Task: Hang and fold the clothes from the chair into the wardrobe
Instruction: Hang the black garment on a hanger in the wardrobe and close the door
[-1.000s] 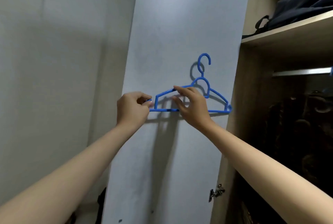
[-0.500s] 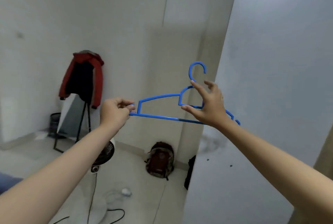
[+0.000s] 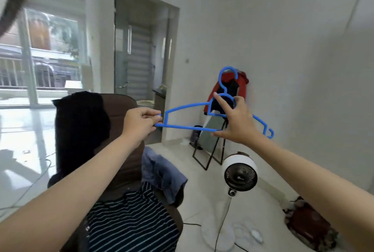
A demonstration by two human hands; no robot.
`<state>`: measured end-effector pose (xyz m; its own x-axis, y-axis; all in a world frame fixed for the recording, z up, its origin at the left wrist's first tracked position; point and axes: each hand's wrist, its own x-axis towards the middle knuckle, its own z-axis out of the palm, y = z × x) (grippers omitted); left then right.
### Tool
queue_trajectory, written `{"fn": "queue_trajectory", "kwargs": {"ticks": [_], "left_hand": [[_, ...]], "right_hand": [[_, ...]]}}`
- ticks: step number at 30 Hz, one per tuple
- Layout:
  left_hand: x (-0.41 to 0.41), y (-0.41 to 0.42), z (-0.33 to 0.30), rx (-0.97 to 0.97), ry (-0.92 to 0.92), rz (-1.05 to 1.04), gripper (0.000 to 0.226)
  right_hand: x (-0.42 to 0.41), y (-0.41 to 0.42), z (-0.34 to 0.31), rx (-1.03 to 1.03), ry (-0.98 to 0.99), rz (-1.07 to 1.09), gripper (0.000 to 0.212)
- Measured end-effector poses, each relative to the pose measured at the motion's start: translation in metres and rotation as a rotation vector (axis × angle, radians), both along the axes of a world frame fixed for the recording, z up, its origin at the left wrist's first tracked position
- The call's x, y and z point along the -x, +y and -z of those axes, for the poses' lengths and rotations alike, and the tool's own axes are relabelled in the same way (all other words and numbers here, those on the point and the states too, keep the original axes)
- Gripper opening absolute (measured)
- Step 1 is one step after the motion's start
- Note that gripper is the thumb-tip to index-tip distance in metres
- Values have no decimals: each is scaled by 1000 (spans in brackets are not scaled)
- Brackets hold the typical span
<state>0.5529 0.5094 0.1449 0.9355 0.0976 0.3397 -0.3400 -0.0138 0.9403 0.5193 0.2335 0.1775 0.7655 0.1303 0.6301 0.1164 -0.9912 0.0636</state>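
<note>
I hold a blue plastic hanger (image 3: 188, 128) level in front of me, hook up. My left hand (image 3: 139, 123) pinches its left tip. My right hand (image 3: 236, 122) grips it near the middle, index finger up by the neck and thumb under the bottom bar. Below stands a brown chair (image 3: 121, 162) with a black garment (image 3: 81, 130) draped over its backrest. A blue garment (image 3: 162, 172) lies on the right armrest, and a dark shirt with white stripes (image 3: 131, 221) lies on the seat. The wardrobe is out of view.
A white fan (image 3: 239, 176) stands on the floor right of the chair, its cable trailing. A red and black jacket (image 3: 234, 87) hangs on a black stand by the wall. A dark red backpack (image 3: 309, 229) lies at lower right. Window and doorway are at the left and back.
My view has swung left from the wardrobe door to the room and the chair. Both hands kept hold of the hanger and carried it along.
</note>
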Motion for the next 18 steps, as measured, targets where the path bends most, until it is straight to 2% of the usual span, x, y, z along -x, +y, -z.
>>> {"fn": "queue_trajectory", "kwargs": {"ticks": [9, 18], "left_hand": [[-29, 167, 36, -130, 65, -238, 13], [-68, 229, 75, -153, 156, -411, 15]], "right_hand": [[-106, 163, 44, 12, 58, -228, 120], [-188, 239, 77, 85, 154, -341, 123]]}}
